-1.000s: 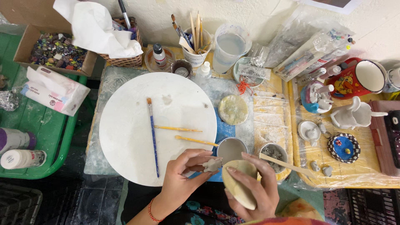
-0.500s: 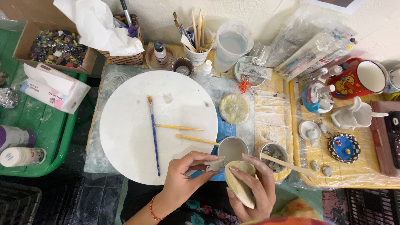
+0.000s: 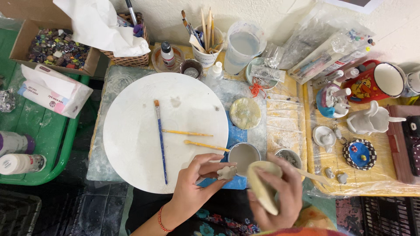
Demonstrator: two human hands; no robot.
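left hand [image 3: 197, 181], fingers pinched narrow on a small flower-shaped clay piece [image 3: 227, 172], at 6 o'clock of the round white board [image 3: 144, 109]; a second ago the same pinch sat lower against the board's edge, now raised slightly and the piece shows clear of the thumb. right hand [image 3: 280, 196], fingers curled around a pale clay bowl [image 3: 261, 188], just at 3 o'clock of the flower piece, nearly touching it; the bowl is tilted more on edge than before. small cup of grey slip [image 3: 243, 154] at 12 o'clock of the two hands, unmoved. blue-handled brush [image 3: 160, 140] and two yellow-handled tools [image 3: 192, 137] lie on the board as before. second small pot [image 3: 288, 156] at 1 o'clock of the right hand, partly covered by its fingers; contents hard to make out. underside of the bowl hidden by the palm; whether bowl and flower piece actually meet cannot be told. forearms cut off at the lower edge. green tray [image 3: 39, 131] at 9 o'clock, cut by the left edge.
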